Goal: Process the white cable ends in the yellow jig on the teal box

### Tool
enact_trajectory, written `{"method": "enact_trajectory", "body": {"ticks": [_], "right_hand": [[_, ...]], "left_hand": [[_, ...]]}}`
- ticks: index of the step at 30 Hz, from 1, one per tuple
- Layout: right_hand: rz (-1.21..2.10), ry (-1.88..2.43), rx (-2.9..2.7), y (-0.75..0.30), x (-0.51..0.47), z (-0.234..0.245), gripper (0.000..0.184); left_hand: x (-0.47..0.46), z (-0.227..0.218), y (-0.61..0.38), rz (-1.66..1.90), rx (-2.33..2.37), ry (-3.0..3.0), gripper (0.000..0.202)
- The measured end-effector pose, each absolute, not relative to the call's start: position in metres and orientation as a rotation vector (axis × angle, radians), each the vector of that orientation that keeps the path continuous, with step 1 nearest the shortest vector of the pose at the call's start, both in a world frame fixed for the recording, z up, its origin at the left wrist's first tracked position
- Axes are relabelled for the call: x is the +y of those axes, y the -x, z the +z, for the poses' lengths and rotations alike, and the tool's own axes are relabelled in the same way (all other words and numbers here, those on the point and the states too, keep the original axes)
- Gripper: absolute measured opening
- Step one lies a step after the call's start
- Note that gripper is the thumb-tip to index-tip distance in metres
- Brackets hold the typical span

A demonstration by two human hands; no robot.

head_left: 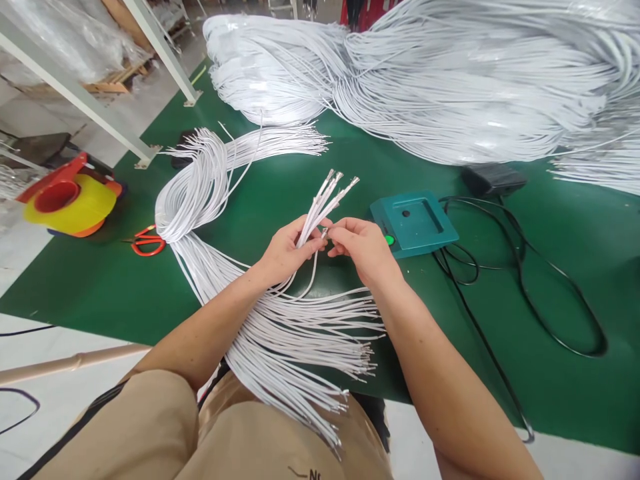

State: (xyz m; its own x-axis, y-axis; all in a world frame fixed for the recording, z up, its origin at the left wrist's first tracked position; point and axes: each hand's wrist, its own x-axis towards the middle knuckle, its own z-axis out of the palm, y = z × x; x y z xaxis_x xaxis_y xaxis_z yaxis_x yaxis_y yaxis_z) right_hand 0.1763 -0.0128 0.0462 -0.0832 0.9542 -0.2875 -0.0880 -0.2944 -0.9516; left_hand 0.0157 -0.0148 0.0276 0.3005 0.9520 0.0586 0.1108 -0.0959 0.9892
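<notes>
My left hand [286,252] is closed round a small bunch of white wires [325,200] whose metal-tipped ends stick up and to the right. My right hand [361,245] pinches the end of a single white wire [315,267] right beside that bunch, the wire looping down below both hands. A long bundle of white wires [280,333] lies on the green mat [500,373] under my forearms, its terminal ends fanned out toward my lap.
A teal box with a green button [414,223] sits just right of my hands, with black cables [530,293] and a black adapter [493,179] beyond. Large white wire heaps [450,87] fill the back. Red scissors [147,241] and a yellow tape roll [75,200] lie left.
</notes>
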Motion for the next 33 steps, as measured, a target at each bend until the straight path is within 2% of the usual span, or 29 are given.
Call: {"method": "enact_trajectory", "body": {"ticks": [3, 7, 10, 16, 19, 33], "right_hand": [[1.431, 1.391, -1.104, -0.181, -0.012, 0.047, 0.01], [1.273, 1.295, -1.257, -0.182, -0.014, 0.048, 0.022], [1.088, 1.31, -1.572, -0.18, -0.017, 0.043, 0.016], [0.094, 1.275, -2.325, -0.185, -0.014, 0.034, 0.029], [-0.178, 1.38, -2.393, -0.196, -0.008, 0.035, 0.025], [-0.053, 1.49, -2.455, -0.212, 0.01, 0.034, 0.027]], "left_hand": [[-0.014, 0.027, -0.015, 0.964, 1.032, -1.445, 0.035], [-0.013, 0.026, -0.015, 0.952, 1.028, -1.41, 0.037], [-0.012, 0.027, -0.015, 0.94, 0.985, -1.333, 0.037], [-0.008, 0.028, -0.012, 0.866, 0.933, -0.957, 0.039], [-0.005, 0.024, -0.013, 0.875, 1.004, -0.989, 0.041], [0.0, 0.008, -0.02, 0.823, 1.235, -1.3, 0.038]]}}
